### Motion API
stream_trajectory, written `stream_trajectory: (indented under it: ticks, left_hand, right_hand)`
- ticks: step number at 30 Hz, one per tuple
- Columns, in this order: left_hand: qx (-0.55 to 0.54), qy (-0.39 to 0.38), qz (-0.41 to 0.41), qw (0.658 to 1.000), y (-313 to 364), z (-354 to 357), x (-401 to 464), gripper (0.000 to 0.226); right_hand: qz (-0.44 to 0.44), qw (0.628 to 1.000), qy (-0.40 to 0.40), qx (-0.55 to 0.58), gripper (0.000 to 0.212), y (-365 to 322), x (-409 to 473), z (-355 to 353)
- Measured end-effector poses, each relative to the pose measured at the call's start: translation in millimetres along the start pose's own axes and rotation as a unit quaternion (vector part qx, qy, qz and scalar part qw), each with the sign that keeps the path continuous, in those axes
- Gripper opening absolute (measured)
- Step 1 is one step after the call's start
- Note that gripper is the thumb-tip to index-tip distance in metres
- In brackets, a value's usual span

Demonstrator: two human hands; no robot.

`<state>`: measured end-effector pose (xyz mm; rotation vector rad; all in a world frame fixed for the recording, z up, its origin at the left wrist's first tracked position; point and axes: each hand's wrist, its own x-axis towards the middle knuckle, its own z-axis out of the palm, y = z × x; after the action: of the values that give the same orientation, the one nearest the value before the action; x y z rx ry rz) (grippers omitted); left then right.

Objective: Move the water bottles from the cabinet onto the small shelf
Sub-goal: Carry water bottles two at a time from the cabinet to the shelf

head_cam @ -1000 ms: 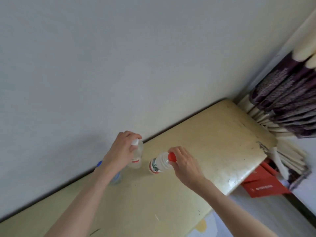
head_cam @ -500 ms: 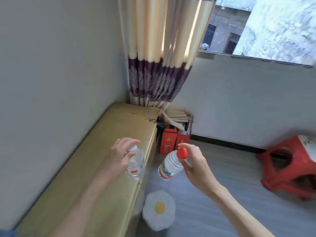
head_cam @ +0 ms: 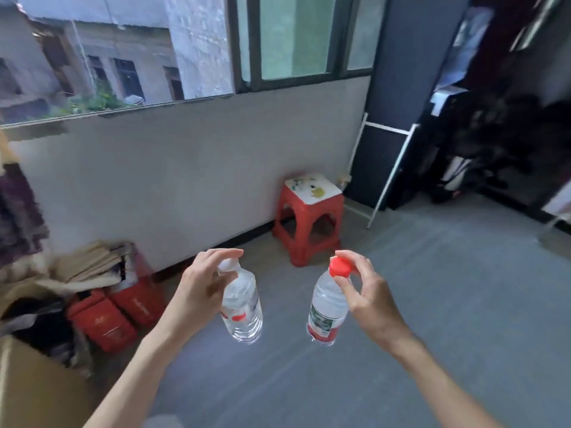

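My left hand (head_cam: 200, 285) pinches the neck of a clear water bottle with a white cap (head_cam: 242, 307), which hangs upright over the floor. My right hand (head_cam: 367, 291) holds a second clear bottle (head_cam: 327, 310) by its red cap; this one has a green, white and red label. Both bottles hang side by side at the centre of the view, apart from each other. Only a corner of the yellow cabinet (head_cam: 27, 387) shows at the lower left. No small shelf is identifiable.
A red plastic stool (head_cam: 309, 217) with a white top stands by the wall ahead. Red boxes (head_cam: 114, 313) and folded cloths (head_cam: 89, 264) sit at the left. A white frame (head_cam: 386, 177) leans on a dark panel at the right. Grey floor lies between.
The view has swung right, away from the cabinet and curtain toward the window wall and stool. Both hands still carry their bottles, now over the open floor.
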<state>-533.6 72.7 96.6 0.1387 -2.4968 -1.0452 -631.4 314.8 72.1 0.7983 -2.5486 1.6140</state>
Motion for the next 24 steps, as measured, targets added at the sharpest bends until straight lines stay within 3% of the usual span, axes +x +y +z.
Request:
stream_trajectory:
  ticks: [4, 12, 19, 24]
  left_hand:
    - [-0.064, -0.077, 0.041, 0.994, 36.7, 95.1, 68.2, 0.048]
    - [-0.107, -0.207, 0.125, 0.964, 112.2, 296.0, 218.1, 0.036]
    - [-0.111, -0.293, 0.199, 0.929, 193.0, 437.7, 336.2, 0.033]
    - [-0.125, -0.32, 0.202, 0.917, 236.8, 528.3, 400.9, 0.034]
  right_hand:
    - [0.057, 0.989, 0.132, -0.027, 0.033, 60.9, 0.4, -90.2]
    - [0.149, 0.936, 0.305, -0.09, 0.03, 172.2, 37.3, -248.5]
    - [0.194, 0.888, 0.399, -0.124, 0.033, 243.7, 76.3, -367.2]
    - [0.218, 0.854, 0.456, -0.125, 0.032, 298.3, 109.0, -440.6]
